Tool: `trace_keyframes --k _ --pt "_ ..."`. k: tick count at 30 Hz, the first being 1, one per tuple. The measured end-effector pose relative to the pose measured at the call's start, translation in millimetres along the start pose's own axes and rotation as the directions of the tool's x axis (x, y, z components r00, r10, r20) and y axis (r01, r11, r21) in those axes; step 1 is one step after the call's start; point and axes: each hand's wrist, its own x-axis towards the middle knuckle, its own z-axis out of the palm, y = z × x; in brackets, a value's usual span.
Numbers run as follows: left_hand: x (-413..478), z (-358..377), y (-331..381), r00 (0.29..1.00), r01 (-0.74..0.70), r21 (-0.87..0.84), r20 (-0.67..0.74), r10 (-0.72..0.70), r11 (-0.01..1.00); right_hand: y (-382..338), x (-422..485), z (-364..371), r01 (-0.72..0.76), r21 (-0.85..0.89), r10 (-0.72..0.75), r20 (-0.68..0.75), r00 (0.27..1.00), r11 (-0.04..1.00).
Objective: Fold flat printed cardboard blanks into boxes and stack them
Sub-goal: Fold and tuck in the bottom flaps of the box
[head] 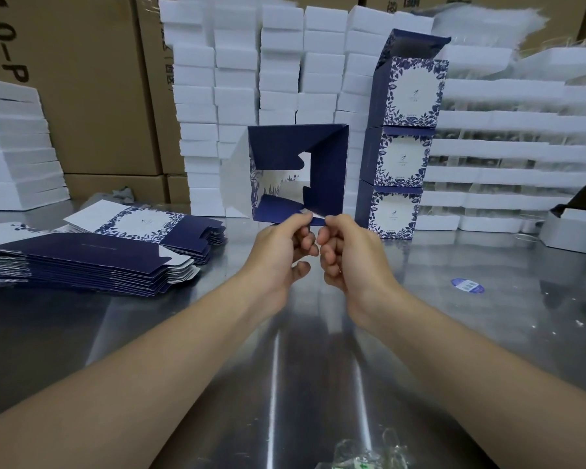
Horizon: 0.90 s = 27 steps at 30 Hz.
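Observation:
I hold a dark blue cardboard box (325,170), opened into a square tube, above the middle of the metal table (454,333). Its open end faces me and its flaps are partly folded inward. My left hand (281,252) and my right hand (345,255) both pinch its lower front edge, thumbs on top. A pile of flat printed blanks (92,262) lies at the left, with a second pile (170,228) behind it. Three folded boxes (400,157) stand stacked at the right, the top one with its lid flap up.
White foam blocks (251,79) are stacked in a wall behind the boxes and at the left and right. Brown cartons (92,79) stand at the back left. A blue oval sticker (467,286) lies on the table; crumpled clear plastic (369,451) sits at the near edge.

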Motion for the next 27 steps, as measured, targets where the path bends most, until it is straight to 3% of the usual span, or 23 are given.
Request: trace_keyframes --k 6,10,18,22,27 --pt "-3.1 0.9 -1.2 1.000 -0.002 0.062 -0.006 0.002 0.998 -0.6 -0.1 0.6 0.011 0.004 -0.011 -0.053 0.999 1.000" --pt "-7.8 4.2 -2.8 0.997 -0.016 0.144 0.073 0.005 0.989 -1.8 -0.8 -0.2 0.015 0.009 -0.015 -0.028 0.999 1.000" --pt "-2.2 2.7 -3.8 0.997 -0.017 0.110 0.079 0.008 0.994 -0.8 -2.4 0.1 -0.018 -0.043 0.018 -0.003 1.000 0.999" --pt "-4.1 5.7 -6.5 0.996 0.031 0.169 0.071 -0.044 0.985 2.1 2.7 -2.0 -0.021 -0.039 0.018 -0.082 0.996 0.999" --pt "-0.8 0.7 -5.9 0.995 0.097 0.058 0.009 -0.097 0.994 4.6 11.8 -10.8 -0.040 -0.031 0.034 -0.178 0.984 0.999"
